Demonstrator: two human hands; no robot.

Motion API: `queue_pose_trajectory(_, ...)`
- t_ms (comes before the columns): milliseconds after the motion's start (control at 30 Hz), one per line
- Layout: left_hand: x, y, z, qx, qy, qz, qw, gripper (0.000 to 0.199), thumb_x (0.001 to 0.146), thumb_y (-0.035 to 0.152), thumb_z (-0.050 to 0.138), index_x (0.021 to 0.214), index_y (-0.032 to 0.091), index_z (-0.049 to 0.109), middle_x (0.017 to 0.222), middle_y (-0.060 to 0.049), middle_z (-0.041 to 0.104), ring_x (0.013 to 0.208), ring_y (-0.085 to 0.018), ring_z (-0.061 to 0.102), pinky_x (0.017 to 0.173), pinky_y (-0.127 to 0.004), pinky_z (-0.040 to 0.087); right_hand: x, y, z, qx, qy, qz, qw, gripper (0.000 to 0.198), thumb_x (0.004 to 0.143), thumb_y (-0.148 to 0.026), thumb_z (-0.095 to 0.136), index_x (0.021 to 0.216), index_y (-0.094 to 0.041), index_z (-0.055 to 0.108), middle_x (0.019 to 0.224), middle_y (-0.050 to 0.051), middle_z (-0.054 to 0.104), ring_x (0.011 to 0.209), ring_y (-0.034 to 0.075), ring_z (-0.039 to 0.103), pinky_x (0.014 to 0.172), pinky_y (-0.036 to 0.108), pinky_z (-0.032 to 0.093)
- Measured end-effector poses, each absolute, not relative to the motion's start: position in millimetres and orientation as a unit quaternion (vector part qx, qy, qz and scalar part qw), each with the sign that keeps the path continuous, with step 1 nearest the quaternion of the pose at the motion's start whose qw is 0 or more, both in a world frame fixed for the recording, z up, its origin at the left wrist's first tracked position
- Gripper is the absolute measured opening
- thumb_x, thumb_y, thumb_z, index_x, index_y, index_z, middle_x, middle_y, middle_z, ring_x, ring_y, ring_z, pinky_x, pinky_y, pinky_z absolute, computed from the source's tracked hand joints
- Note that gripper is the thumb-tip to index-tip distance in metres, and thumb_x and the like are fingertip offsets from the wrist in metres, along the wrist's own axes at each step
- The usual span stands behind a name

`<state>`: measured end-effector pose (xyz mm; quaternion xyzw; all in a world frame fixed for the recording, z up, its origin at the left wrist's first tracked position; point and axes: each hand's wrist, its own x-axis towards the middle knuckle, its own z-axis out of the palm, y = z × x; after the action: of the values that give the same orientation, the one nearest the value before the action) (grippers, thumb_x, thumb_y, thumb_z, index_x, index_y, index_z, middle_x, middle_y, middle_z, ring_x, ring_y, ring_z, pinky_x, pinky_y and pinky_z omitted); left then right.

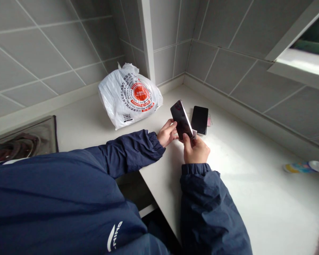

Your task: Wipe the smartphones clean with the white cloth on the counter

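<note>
Slim, dark, glass-fronted smartphone (180, 118), gripped by the right fingers (186, 138); whether the left fingers (171, 126) beside it grip, I can't tell. Likely slick, fragile; best held edgewise.

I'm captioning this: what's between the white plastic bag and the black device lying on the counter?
In the head view, a phone shows between the bag and the black device, held in the right hand, with the left hand at its edge.

Glossy phone (181, 118), plastic bag (130, 96) (crinkled)
</note>
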<state>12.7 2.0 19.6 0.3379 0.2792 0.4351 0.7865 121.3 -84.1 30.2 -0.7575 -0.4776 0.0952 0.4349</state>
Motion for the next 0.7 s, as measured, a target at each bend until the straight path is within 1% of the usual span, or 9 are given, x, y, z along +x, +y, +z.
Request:
queue_pose_trajectory(67, 12.1, 1.7, 18.9, 0.354, 0.283, 0.449, 0.770, 0.031, 0.085, 0.034, 0.070, 0.103, 0.024, 0.048, 0.095, 0.001, 0.067, 0.083, -0.014, 0.068, 0.070, -0.023, 0.050, 121.8, -83.2, 22.3, -0.755, -0.447, 0.134, 0.461, 0.048, 0.089, -0.060, 0.057, 0.089, -0.016, 0.077, 0.067, 0.007, 0.072, 0.065, 0.021, 0.068, 0.064, 0.027, 0.046)
queue_pose_trajectory(133, 10.9, 2.6, 18.1, 0.369, 0.290, 0.445, 0.762, 0.035, 0.082, 0.032, 0.072, 0.106, 0.023, 0.048, 0.089, 0.002, 0.065, 0.076, -0.012, 0.066, 0.069, -0.023, 0.050, 121.6, -82.1, 15.0, -0.751, -0.430, 0.154, 0.477, 0.052, 0.085, -0.065, 0.058, 0.077, -0.016, 0.074, 0.060, 0.004, 0.067, 0.059, 0.018, 0.062, 0.060, 0.026, 0.043)
queue_pose_trajectory(233, 8.9, 5.2, 17.1, 0.381, 0.301, 0.438, 0.757, 0.040, 0.080, 0.034, 0.074, 0.108, 0.023, 0.049, 0.084, 0.003, 0.064, 0.066, -0.011, 0.062, 0.063, -0.022, 0.048, 121.8, -79.8, 7.7, -0.755, -0.411, 0.152, 0.489, 0.060, 0.078, -0.074, 0.059, 0.059, -0.018, 0.061, 0.049, -0.001, 0.053, 0.049, 0.013, 0.047, 0.052, 0.026, 0.034)
queue_pose_trajectory(333, 6.3, 9.6, 17.5, 0.409, 0.321, 0.442, 0.731, 0.040, 0.081, 0.038, 0.073, 0.111, 0.022, 0.051, 0.083, 0.002, 0.064, 0.061, -0.010, 0.060, 0.059, -0.022, 0.047, 121.3, -79.0, 6.8, -0.757, -0.405, 0.145, 0.493, 0.063, 0.076, -0.078, 0.059, 0.051, -0.021, 0.049, 0.045, -0.005, 0.042, 0.047, 0.010, 0.035, 0.050, 0.026, 0.028)
queue_pose_trajectory(433, 2.7, 17.7, 19.5, 0.454, 0.347, 0.453, 0.684, 0.040, 0.085, 0.040, 0.069, 0.117, 0.023, 0.053, 0.077, 0.003, 0.063, 0.054, -0.010, 0.058, 0.054, -0.022, 0.046, 119.3, -80.8, 10.0, -0.747, -0.424, 0.145, 0.491, 0.061, 0.082, -0.073, 0.055, 0.051, -0.022, 0.044, 0.045, -0.006, 0.037, 0.048, 0.009, 0.033, 0.051, 0.026, 0.027)
queue_pose_trajectory(533, -0.3, 27.3, 21.1, 0.474, 0.363, 0.443, 0.668, 0.039, 0.086, 0.039, 0.067, 0.119, 0.021, 0.055, 0.070, 0.003, 0.060, 0.047, -0.010, 0.054, 0.048, -0.023, 0.046, 117.2, -83.0, 12.6, -0.740, -0.444, 0.142, 0.485, 0.059, 0.087, -0.068, 0.052, 0.051, -0.022, 0.043, 0.046, -0.006, 0.036, 0.049, 0.010, 0.034, 0.052, 0.026, 0.028)
queue_pose_trajectory(633, -2.1, 34.1, 21.3, 0.488, 0.373, 0.413, 0.672, 0.040, 0.086, 0.039, 0.067, 0.119, 0.020, 0.057, 0.071, 0.002, 0.064, 0.046, -0.011, 0.058, 0.044, -0.022, 0.045, 116.4, -83.6, 12.5, -0.736, -0.462, 0.142, 0.474, 0.056, 0.088, -0.065, 0.049, 0.053, -0.022, 0.047, 0.048, -0.005, 0.040, 0.051, 0.010, 0.037, 0.054, 0.025, 0.029)
queue_pose_trajectory(700, -2.8, 36.5, 21.2, 0.502, 0.372, 0.397, 0.673, 0.041, 0.087, 0.043, 0.067, 0.119, 0.019, 0.057, 0.073, -0.001, 0.067, 0.048, -0.014, 0.063, 0.041, -0.020, 0.041, 116.3, -83.3, 11.6, -0.733, -0.473, 0.146, 0.466, 0.054, 0.089, -0.063, 0.048, 0.056, -0.021, 0.052, 0.049, -0.005, 0.043, 0.051, 0.011, 0.039, 0.054, 0.025, 0.030)
